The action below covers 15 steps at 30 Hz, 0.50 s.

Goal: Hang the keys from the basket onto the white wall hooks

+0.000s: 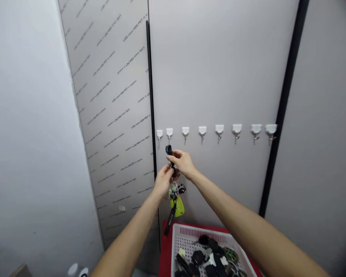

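Observation:
A keychain (177,188) hangs from my two hands, just below the second hook (169,133) from the left. My right hand (183,163) pinches the black strap loop (168,149) at its top. Lower down, the fingers of my left hand (163,181) close on the black part of the same keychain, partly hidden by them. A bright yellow-green tag (179,207) and a black wrist strap (170,221) dangle beneath, along with a pale bunch of charms. The loop's top is close under the hook; I cannot tell whether they touch.
Several white adhesive hooks, such as this one (219,130), run in a row across the grey panel (219,69). Below, a white plastic basket (175,240) with keys and fobs stands on a red surface (165,250). A black vertical strip (151,96) borders the panel.

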Motion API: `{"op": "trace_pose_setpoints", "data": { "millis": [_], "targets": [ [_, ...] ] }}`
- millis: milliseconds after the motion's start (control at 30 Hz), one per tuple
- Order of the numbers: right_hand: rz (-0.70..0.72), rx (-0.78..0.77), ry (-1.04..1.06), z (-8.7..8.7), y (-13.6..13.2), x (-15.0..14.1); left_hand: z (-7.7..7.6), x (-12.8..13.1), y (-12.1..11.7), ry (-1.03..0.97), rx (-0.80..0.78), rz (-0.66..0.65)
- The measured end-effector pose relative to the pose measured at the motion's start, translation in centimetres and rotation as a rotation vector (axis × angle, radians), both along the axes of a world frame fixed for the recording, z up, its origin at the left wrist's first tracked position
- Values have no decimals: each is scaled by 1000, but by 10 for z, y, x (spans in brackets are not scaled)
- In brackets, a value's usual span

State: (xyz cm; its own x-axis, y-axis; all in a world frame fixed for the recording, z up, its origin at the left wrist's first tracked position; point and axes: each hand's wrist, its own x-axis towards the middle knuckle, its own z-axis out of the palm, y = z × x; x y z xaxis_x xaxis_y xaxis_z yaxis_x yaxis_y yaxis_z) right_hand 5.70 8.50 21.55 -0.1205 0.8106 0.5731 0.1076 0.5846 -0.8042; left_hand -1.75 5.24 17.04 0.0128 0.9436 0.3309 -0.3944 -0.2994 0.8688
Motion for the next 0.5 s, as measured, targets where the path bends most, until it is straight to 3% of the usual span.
{"op": "trace_pose_setpoints", "data": {
  "millis": [133,233,367,500],
  "targets": [
    [-54,118,-40,26,12,-24,28,-15,5,-40,98,57],
    [-105,143,-69,38,19,-35,40,-24,10,-42,130,90],
    [-234,100,-153,43,28,-44,43,-33,20,-57,105,114],
    [-330,24,-240,34,37,-47,35,-36,26,-13,31,123]
  ]
}}
